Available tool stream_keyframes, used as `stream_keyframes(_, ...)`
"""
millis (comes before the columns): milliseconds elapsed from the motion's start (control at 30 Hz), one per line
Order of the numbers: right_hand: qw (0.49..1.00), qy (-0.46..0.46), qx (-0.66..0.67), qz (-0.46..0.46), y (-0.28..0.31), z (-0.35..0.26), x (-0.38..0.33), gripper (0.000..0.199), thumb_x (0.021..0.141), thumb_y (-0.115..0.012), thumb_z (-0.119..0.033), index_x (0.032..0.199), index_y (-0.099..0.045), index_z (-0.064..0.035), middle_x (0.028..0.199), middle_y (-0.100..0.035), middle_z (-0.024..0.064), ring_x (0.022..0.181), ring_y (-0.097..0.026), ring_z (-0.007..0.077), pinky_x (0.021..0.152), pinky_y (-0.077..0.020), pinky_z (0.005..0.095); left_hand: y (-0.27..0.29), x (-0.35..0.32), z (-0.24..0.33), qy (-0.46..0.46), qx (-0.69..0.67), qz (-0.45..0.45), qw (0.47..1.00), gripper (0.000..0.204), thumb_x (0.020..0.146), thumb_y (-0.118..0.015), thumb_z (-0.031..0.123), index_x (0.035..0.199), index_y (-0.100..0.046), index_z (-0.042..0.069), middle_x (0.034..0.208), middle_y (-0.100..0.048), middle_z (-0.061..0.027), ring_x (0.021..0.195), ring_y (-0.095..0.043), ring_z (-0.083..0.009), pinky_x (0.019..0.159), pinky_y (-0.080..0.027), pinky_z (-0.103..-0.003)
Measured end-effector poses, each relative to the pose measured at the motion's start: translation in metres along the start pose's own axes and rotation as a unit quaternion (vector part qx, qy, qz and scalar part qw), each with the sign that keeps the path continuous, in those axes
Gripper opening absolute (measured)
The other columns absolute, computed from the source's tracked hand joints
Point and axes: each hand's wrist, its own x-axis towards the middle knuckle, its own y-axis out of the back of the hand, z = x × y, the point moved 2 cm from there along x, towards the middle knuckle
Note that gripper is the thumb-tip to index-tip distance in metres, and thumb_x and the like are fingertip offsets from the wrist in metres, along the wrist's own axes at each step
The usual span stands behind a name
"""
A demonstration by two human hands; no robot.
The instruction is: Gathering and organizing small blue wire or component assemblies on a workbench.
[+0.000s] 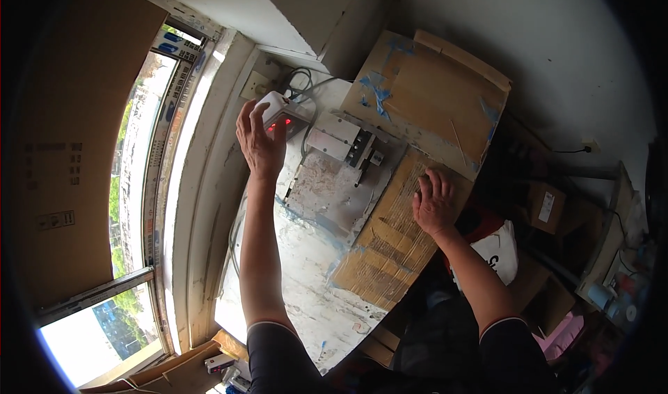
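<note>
A broad brown cardboard panel (69,150) fills the left side, its outer edge lost in the dark fisheye rim. The white, marble-patterned worktop (306,283) runs beneath both forearms; the left forearm hides part of it. At its far right sits a large brown cardboard box (424,91) patched with torn blue tape, and nearer the person lies a flat, scuffed corrugated cardboard sheet (376,255). The shadowed clutter at the right is hard to make out.

Between the sheet and the window side, a pale block-shaped metal machine (332,138) with dark fittings stands on a stained grey metal plate (323,192); its long axis slants from upper left to lower right, the fittings at the lower-right end.

The right hand (435,203) rests on the corrugated sheet, loosely curled and visibly empty.

The white box-shaped device (277,107) with a dark front stands beyond the machine's upper-left end, directly under the left hand (263,143). Fingers lie along its left side, the thumb across its front; whether they grasp or merely press, I cannot tell. They cover its left part, so its long axis is unclear. The front, with a partly hidden red lit display (282,123), faces the person.
</note>
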Motion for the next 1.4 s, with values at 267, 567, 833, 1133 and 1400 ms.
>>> stream_keyframes(267, 1.000, -0.004, -0.021, -0.008, -0.001, -0.007, -0.003, 0.045, 0.087, -0.061, -0.022, 0.127, -0.049, -0.0053, 0.141, -0.041, 0.0157, 0.134, -0.036, 0.0355, 0.108, -0.0304, 0.0534, 0.061, -0.339, 0.030, 0.325, -0.039, 0.010, 0.945, 0.018, 0.091, -0.064, 0.003, 0.109, -0.062, 0.003, 0.129, -0.053, -0.0183, 0.124, -0.051, -0.0346, 0.102, -0.043, -0.042)
stream_keyframes(567, 0.999, 0.005, -0.036, 0.022, -0.009, -0.001, -0.012, 0.042, 0.089, -0.058, -0.021, 0.126, -0.049, -0.0042, 0.141, -0.041, 0.0163, 0.133, -0.036, 0.0370, 0.108, -0.0301, 0.0538, 0.087, -0.462, 0.030, 0.349, 0.065, -0.041, 0.934, 0.023, 0.096, -0.057, 0.015, 0.116, -0.059, 0.005, 0.128, -0.051, -0.0158, 0.123, -0.046, -0.0335, 0.105, -0.034, -0.044)
stream_keyframes(833, 0.998, -0.008, -0.017, 0.065, -0.010, -0.002, -0.023, 0.039, 0.089, -0.057, -0.022, 0.122, -0.053, -0.0024, 0.137, -0.044, 0.0152, 0.132, -0.037, 0.0343, 0.108, -0.0336, 0.0526, 0.099, -0.465, 0.037, 0.338, 0.122, -0.100, 0.928, 0.030, 0.101, -0.048, 0.024, 0.119, -0.056, 0.001, 0.128, -0.052, -0.0175, 0.123, -0.045, -0.0351, 0.099, -0.039, -0.048)
stream_keyframes(1133, 0.976, -0.101, 0.128, 0.145, 0.001, 0.092, -0.198, 0.025, 0.079, -0.065, 0.001, 0.101, -0.058, -0.0076, 0.102, -0.061, 0.0102, 0.109, -0.053, 0.0310, 0.096, -0.0420, 0.0450, 0.092, -0.478, 0.028, 0.351, 0.165, -0.127, 0.913, 0.041, 0.103, -0.039, 0.038, 0.123, -0.052, 0.005, 0.131, -0.049, -0.0153, 0.122, -0.044, -0.0334, 0.096, -0.040, -0.049)
stream_keyframes(1400, 0.955, -0.108, -0.127, -0.247, -0.084, 0.213, -0.276, 0.042, 0.097, -0.048, -0.039, 0.119, -0.064, -0.0070, 0.125, -0.059, 0.0091, 0.128, -0.045, 0.0275, 0.118, -0.0176, 0.0505, 0.083, -0.474, 0.035, 0.351, 0.160, -0.135, 0.913, 0.048, 0.104, -0.035, 0.042, 0.125, -0.050, 0.001, 0.131, -0.048, -0.0165, 0.124, -0.042, -0.0334, 0.095, -0.041, -0.049)
